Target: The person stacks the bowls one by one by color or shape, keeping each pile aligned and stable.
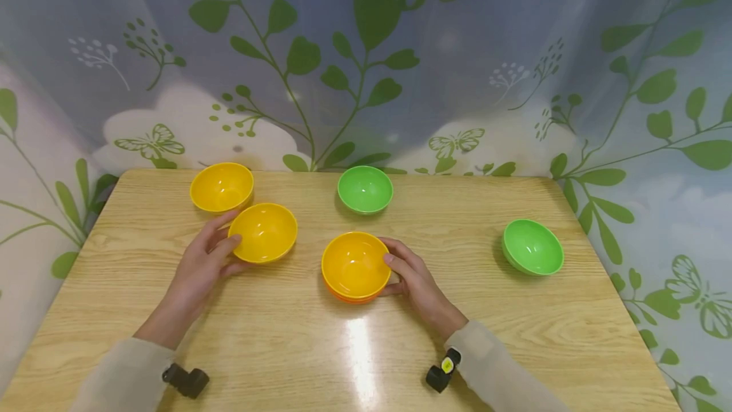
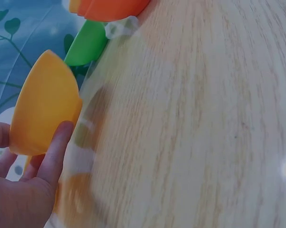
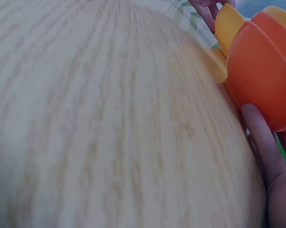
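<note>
My left hand (image 1: 207, 250) pinches a yellow bowl (image 1: 264, 234) at its left side, thumb over the rim and fingers beneath. In the left wrist view that yellow bowl (image 2: 45, 104) is raised, its shadow falling on the wood beside it. Near the middle of the table, my right hand (image 1: 416, 278) grips a stack of bowls (image 1: 354, 266) from the right, thumb at the rim. A yellow bowl sits on top of the stack; orange bowls (image 3: 262, 71) show under it in the right wrist view.
Another yellow bowl (image 1: 222, 186) stands at the back left, just behind the held one. One green bowl (image 1: 366, 189) is at the back middle, and a second green bowl (image 1: 533, 247) lies to the right. Behind the wooden table (image 1: 274, 348) hangs a leaf-patterned curtain (image 1: 343, 81).
</note>
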`<state>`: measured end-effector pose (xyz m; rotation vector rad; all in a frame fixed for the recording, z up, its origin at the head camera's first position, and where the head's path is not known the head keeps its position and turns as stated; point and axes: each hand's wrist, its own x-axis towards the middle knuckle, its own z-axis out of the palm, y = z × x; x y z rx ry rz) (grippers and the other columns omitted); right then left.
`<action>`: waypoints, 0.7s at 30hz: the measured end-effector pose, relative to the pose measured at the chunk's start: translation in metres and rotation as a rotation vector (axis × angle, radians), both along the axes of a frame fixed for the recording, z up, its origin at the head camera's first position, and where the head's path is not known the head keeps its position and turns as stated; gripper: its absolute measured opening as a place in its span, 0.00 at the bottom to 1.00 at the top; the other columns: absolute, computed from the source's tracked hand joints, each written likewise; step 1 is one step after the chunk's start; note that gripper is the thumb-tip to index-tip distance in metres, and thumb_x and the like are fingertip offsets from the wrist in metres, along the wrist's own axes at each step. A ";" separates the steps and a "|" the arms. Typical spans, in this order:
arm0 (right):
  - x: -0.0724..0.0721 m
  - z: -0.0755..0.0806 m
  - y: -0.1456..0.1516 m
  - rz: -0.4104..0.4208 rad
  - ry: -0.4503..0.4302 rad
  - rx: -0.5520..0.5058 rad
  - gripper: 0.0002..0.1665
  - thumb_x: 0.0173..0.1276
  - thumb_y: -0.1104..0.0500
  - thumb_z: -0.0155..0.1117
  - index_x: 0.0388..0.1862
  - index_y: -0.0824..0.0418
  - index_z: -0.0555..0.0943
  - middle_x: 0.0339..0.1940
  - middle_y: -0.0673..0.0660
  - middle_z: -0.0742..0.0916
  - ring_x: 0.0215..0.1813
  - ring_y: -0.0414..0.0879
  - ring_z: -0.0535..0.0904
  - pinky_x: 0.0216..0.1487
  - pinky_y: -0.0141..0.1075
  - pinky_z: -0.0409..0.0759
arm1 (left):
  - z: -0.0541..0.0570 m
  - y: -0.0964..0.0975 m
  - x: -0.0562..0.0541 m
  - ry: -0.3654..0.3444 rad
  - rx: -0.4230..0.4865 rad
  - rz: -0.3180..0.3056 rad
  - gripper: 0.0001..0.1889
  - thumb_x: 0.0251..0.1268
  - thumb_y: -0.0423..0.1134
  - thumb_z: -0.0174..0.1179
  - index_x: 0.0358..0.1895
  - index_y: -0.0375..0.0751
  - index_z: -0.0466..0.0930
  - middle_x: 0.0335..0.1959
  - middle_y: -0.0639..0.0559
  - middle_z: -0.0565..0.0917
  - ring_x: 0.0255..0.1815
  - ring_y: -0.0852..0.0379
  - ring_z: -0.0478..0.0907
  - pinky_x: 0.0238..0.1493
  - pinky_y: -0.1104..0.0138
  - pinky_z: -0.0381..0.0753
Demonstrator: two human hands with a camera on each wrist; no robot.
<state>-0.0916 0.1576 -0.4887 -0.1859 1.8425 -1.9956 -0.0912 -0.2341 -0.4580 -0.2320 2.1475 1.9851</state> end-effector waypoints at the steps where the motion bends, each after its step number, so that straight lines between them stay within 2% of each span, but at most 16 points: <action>1: 0.000 0.000 0.000 0.000 -0.002 0.004 0.33 0.88 0.49 0.49 0.84 0.60 0.68 0.82 0.64 0.73 0.64 0.49 0.84 0.50 0.48 0.95 | 0.001 0.001 0.000 -0.001 -0.009 -0.006 0.32 0.89 0.44 0.53 0.89 0.52 0.56 0.78 0.41 0.66 0.57 0.66 0.80 0.54 0.68 0.92; 6: 0.000 -0.001 0.000 -0.005 -0.008 0.004 0.32 0.88 0.49 0.49 0.84 0.60 0.68 0.82 0.64 0.73 0.65 0.49 0.84 0.49 0.47 0.95 | 0.003 0.005 -0.001 0.001 -0.038 -0.038 0.32 0.89 0.45 0.54 0.89 0.53 0.58 0.81 0.39 0.65 0.58 0.66 0.79 0.54 0.68 0.92; 13: 0.000 0.000 -0.001 -0.007 -0.007 0.003 0.32 0.88 0.50 0.49 0.84 0.60 0.68 0.82 0.64 0.73 0.64 0.49 0.84 0.49 0.47 0.95 | 0.006 0.010 -0.002 0.011 -0.031 -0.065 0.32 0.89 0.45 0.55 0.88 0.53 0.58 0.82 0.40 0.62 0.60 0.64 0.79 0.55 0.67 0.92; 21: -0.001 -0.001 -0.001 -0.010 -0.014 -0.004 0.32 0.88 0.50 0.49 0.84 0.61 0.67 0.82 0.64 0.72 0.66 0.49 0.82 0.49 0.47 0.95 | 0.016 0.015 0.001 0.026 -0.048 -0.093 0.33 0.89 0.46 0.55 0.89 0.51 0.57 0.85 0.37 0.60 0.61 0.64 0.78 0.54 0.67 0.92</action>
